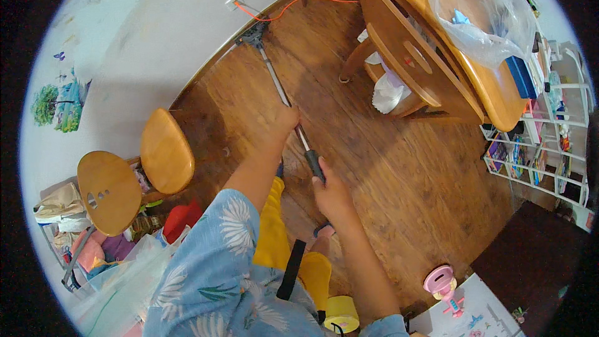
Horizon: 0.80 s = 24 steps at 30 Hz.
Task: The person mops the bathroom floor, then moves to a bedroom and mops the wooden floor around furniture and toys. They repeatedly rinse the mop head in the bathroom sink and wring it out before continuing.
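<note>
A floor mop with a silver metal pole [275, 75] slants across the wooden floor [421, 173] in front of me. Its dark grey head [252, 36] rests at the foot of the white wall, close to the skirting. My left hand [286, 119] is closed around the middle of the pole. Lower down, my right hand [333, 192] holds the black grip [314, 164] at the pole's near end. The underside of the mop head is hidden.
An orange cable [281, 15] runs from a wall socket [235, 3] along the floor. A wooden chair [402, 56] stands against the wooden table [472, 68] at right. Another wooden chair [167, 150] is left. White shelves [538, 168], a pink toy [442, 285] and a yellow bin [341, 311] stand around.
</note>
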Each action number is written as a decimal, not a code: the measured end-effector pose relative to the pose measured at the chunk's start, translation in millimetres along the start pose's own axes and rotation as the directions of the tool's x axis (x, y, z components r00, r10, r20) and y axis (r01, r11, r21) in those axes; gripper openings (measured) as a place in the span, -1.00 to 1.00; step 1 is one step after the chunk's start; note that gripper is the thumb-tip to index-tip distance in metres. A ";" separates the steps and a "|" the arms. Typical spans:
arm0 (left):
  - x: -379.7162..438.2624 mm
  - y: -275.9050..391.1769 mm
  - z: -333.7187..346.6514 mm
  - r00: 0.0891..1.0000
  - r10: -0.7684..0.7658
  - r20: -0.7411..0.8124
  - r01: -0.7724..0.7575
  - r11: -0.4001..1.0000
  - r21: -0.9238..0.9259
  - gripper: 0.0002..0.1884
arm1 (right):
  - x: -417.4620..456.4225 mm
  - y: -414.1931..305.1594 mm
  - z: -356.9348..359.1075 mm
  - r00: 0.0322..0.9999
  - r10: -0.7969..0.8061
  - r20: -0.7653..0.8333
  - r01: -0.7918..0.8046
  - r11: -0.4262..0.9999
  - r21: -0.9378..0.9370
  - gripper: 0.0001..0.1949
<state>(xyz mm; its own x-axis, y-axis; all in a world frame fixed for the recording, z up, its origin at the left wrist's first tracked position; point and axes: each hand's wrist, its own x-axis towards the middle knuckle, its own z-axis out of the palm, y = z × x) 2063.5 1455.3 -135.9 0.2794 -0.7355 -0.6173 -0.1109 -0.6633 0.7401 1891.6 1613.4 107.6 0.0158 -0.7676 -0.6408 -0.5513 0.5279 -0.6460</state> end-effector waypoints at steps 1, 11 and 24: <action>10.2 -16.9 -1.5 0.994 0.060 0.091 -0.076 0.980 0.182 -0.72 | -3.7 -2.7 -1.9 0.999 0.029 0.041 -0.027 0.999 -0.045 -0.49; -163.5 -142.1 82.1 0.839 -0.156 0.521 -0.298 0.670 0.680 -0.60 | -325.0 144.9 -77.9 0.978 0.198 -0.073 -0.185 0.971 0.152 -0.64; -353.9 -260.6 130.4 0.817 -0.390 0.425 0.377 0.919 0.118 -0.41 | -527.8 305.7 -46.5 0.870 0.488 -0.074 -0.493 0.867 -0.076 -0.73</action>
<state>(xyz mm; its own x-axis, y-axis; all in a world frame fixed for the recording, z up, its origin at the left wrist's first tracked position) 1869.1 1870.4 -145.1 -0.1342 -0.4008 -0.9063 -0.1084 -0.9031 0.4155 1675.9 2163.0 267.6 -0.3171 -0.4366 -0.8419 -0.5491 0.8084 -0.2124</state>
